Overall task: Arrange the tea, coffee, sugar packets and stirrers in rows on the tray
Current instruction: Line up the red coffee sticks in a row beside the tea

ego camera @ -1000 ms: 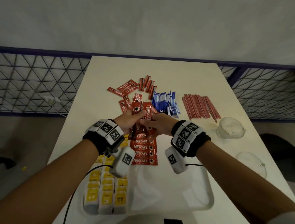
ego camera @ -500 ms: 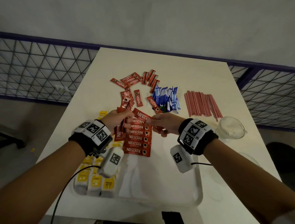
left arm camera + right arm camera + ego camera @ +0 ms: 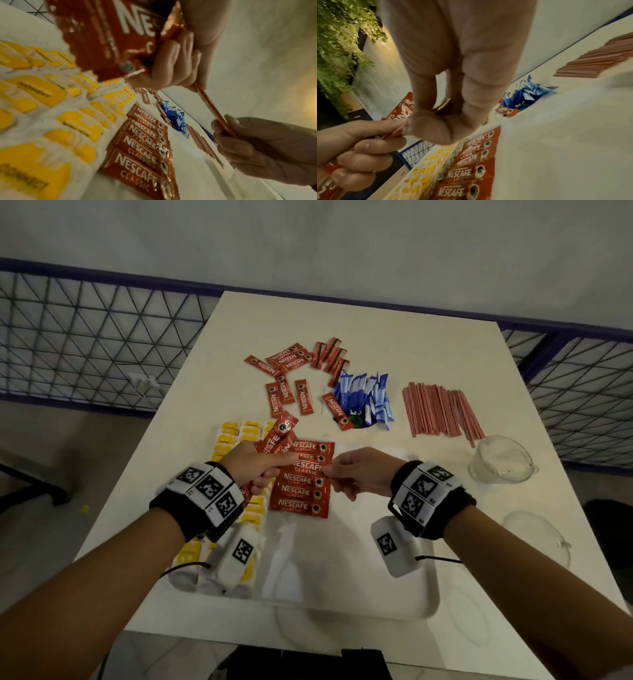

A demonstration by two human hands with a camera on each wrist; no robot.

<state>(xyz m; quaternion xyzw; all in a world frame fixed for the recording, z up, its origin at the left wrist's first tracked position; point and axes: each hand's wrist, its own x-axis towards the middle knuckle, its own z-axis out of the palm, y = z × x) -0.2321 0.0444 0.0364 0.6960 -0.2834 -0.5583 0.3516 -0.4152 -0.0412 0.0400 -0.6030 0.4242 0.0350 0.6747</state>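
Pinching one coffee sachet (image 3: 215, 110) between both hands above the tray (image 3: 424, 604).

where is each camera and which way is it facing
Head: on the head, facing forward and down at the table; both forearms, left hand and right hand show.
Left wrist: low over the tea bags, along the left fingers; the right hand shows too.
Right wrist: along the right fingers; the left hand enters at lower left.
Shared: all show the coffee row and blue packets.

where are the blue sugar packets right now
In the head view the blue sugar packets lie in a loose heap on the table beyond the tray, between the scattered coffee sachets and the stirrers.
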